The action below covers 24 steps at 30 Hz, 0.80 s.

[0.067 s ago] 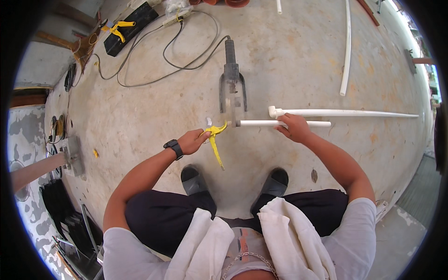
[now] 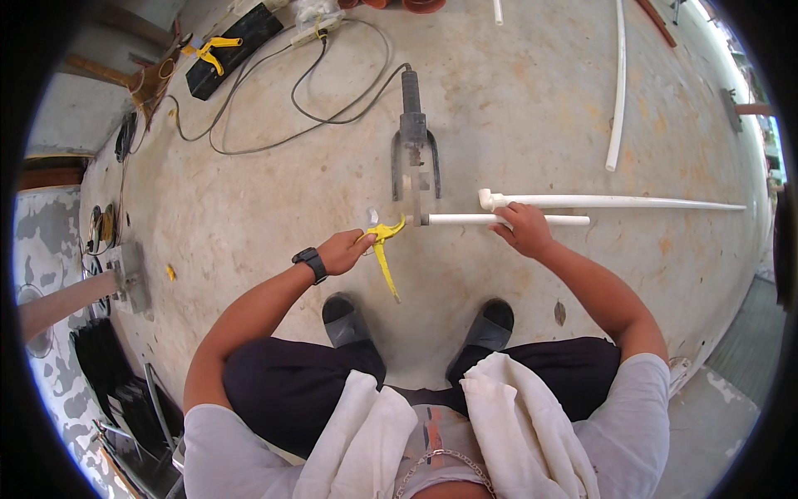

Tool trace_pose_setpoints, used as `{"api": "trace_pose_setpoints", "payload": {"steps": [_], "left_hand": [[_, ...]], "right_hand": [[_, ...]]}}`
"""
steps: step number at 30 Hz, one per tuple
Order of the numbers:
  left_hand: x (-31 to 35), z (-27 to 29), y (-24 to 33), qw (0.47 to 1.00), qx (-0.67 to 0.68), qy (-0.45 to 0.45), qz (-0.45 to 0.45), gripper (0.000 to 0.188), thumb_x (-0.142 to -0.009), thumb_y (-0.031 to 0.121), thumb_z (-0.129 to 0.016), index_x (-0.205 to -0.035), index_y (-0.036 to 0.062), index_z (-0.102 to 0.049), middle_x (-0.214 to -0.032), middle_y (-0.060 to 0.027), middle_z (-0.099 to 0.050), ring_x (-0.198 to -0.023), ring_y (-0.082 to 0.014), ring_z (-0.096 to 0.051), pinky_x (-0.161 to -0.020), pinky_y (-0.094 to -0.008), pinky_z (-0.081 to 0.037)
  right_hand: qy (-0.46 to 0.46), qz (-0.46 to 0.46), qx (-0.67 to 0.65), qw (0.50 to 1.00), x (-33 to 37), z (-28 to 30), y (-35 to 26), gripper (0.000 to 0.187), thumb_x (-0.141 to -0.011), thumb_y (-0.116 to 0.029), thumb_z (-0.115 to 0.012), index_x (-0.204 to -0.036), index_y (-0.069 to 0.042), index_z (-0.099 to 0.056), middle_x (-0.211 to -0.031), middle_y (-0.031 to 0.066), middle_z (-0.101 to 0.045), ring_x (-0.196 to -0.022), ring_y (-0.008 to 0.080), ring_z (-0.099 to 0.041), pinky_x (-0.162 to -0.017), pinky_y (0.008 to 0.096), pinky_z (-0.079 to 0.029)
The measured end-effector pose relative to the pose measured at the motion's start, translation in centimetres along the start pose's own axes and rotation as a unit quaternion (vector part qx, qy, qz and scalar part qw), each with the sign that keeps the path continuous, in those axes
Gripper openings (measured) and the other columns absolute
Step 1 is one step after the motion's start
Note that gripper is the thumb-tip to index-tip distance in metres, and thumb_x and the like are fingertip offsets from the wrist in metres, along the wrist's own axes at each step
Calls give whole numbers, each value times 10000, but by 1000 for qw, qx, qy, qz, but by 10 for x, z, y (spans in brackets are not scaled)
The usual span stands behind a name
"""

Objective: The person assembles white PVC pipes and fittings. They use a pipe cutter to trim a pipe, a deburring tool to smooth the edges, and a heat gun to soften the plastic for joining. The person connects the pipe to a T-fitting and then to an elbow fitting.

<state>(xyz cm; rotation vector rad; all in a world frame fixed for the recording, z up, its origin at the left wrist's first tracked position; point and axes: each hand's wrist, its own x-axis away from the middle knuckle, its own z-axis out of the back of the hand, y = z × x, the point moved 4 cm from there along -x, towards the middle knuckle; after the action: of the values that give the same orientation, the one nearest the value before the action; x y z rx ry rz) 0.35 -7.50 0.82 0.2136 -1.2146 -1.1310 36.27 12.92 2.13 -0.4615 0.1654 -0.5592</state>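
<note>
My left hand is closed around a yellow pipe cutter, whose free handle points down toward my feet. A short white plastic pipe lies level in the grasp of my right hand. Its left end meets the dark round socket at the near end of a pipe welding iron; how deep it sits I cannot tell. The iron rests on a black U-shaped stand. Just beyond my right fingers is a longer white pipe with an elbow fitting on its left end.
A black cable loops from the iron to a power strip at the back left. Near it, a second yellow tool rests on a black box. Another white pipe lies at the far right. A brown post stands on the left.
</note>
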Motion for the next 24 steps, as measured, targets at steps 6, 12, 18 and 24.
{"api": "trace_pose_setpoints", "payload": {"steps": [6, 12, 18, 24], "left_hand": [[-6, 2, -5, 999, -22, 23, -12, 624, -1090, 540, -417, -974, -33, -632, -867, -256, -673, -836, -399, -655, -767, -471, -496], [-10, 4, -6, 999, -41, 2, -5, 631, -1092, 541, -404, -1042, -37, -650, -904, -244, -681, -870, -368, -657, -797, -455, -501], [-8, 3, -9, 999, -34, 8, -3, 630, -1091, 538, -409, -1071, -39, -660, -900, -227, -682, -869, -345, -655, -799, -439, -502], [-7, 5, -4, 998, -47, 29, -7, 626, -1088, 545, -420, -1001, -30, -651, -841, -229, -654, -798, -345, -630, -758, -447, -488]], "right_hand": [[16, 11, 31, 999, -8, 1, -5, 291, -940, -383, -729, -1080, -129, -704, -824, 79, -652, -753, 317, -671, -637, 478, -504], [-64, -23, 10, 998, -13, -4, 6, 361, -981, -471, -650, -1025, -120, -721, -778, 104, -666, -715, 348, -669, -637, 497, -506], [-243, -94, -5, 966, -37, 5, 4, 517, -1032, -563, -511, -962, -104, -738, -851, 151, -714, -802, 379, -684, -736, 510, -523], [-243, -85, -16, 966, -36, 3, 9, 511, -1026, -571, -523, -1038, -91, -700, -861, 177, -708, -841, 397, -679, -767, 514, -516]]}}
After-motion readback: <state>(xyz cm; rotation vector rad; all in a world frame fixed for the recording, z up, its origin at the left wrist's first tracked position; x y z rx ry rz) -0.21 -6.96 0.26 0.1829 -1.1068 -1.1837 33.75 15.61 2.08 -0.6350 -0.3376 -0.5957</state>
